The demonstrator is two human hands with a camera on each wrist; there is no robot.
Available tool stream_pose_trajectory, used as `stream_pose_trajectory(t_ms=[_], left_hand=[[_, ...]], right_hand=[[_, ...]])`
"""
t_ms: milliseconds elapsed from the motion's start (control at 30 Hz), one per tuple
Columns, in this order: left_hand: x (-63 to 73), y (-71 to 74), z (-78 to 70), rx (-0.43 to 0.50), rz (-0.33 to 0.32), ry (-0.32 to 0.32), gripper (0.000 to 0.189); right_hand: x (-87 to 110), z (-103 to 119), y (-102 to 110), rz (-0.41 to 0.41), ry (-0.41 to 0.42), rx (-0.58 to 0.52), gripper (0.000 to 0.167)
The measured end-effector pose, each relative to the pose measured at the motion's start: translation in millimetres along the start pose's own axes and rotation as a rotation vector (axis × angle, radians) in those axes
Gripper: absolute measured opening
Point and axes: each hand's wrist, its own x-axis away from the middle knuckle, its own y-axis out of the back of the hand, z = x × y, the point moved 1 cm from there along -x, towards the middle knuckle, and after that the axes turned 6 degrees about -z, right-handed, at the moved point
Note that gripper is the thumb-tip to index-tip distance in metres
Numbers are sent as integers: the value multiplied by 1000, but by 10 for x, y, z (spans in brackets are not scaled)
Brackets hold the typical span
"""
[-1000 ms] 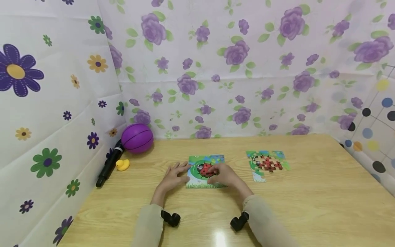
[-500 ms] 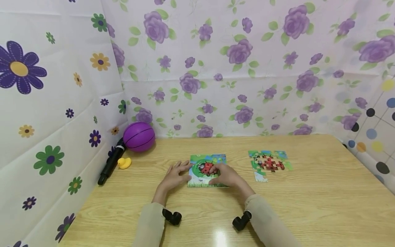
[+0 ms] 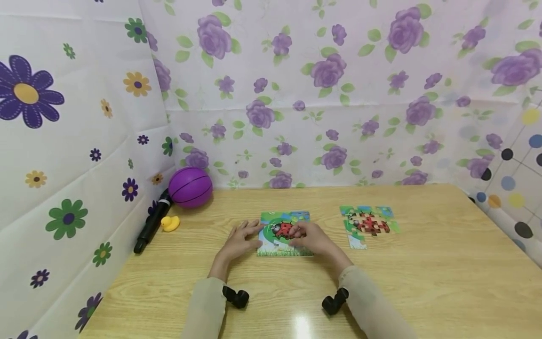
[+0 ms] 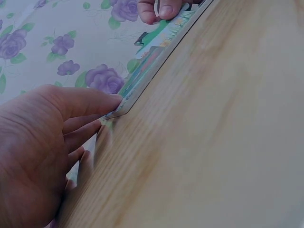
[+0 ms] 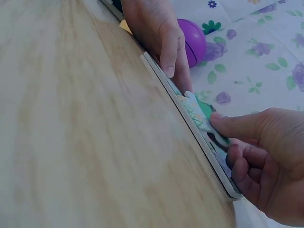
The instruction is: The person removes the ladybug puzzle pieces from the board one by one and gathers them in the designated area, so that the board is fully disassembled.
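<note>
A ladybug jigsaw puzzle (image 3: 267, 245) lies in a flat, thin-edged board at the middle of the table. My left hand (image 3: 238, 242) rests at the board's left side, fingers spread and fairly straight. In the left wrist view the left thumb (image 4: 102, 102) touches the board's near corner. Over the right half of the puzzle, my right hand (image 3: 312, 238) pinches a jigsaw piece (image 5: 204, 108) between thumb and curled fingers. That piece is tilted up from the picture, partly hidden by the fingers. Light outlines show round its spot in the head view.
A second, partly assembled ladybug puzzle (image 3: 369, 225) lies to the right on the wooden table (image 3: 423, 273). At the left stand a purple ball (image 3: 190, 187), a yellow rubber duck (image 3: 170, 223) and a black rod (image 3: 152, 227). Flowered cloth (image 3: 292, 141) hangs behind.
The right hand has drawn slightly back and its fingers have closed in, raising a piece of the puzzle. The left hand stays at the board's side.
</note>
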Motion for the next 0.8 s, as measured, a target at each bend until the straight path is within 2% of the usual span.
stream_pose_trajectory(t_ms=[200, 400, 700, 800], left_hand=[[6, -20, 26, -25, 19, 7, 54], [-20, 4, 26, -36, 7, -7, 54], [-18, -2, 37, -22, 11, 0, 55], [-18, -2, 37, -17, 7, 5, 55]], right_hand=[[-4, 11, 149, -47, 54, -88, 23], [-12, -100, 492, -147, 40, -114, 32], [382, -449, 1224, -183, -22, -53, 44], [507, -551, 1447, -190, -78, -60, 46]])
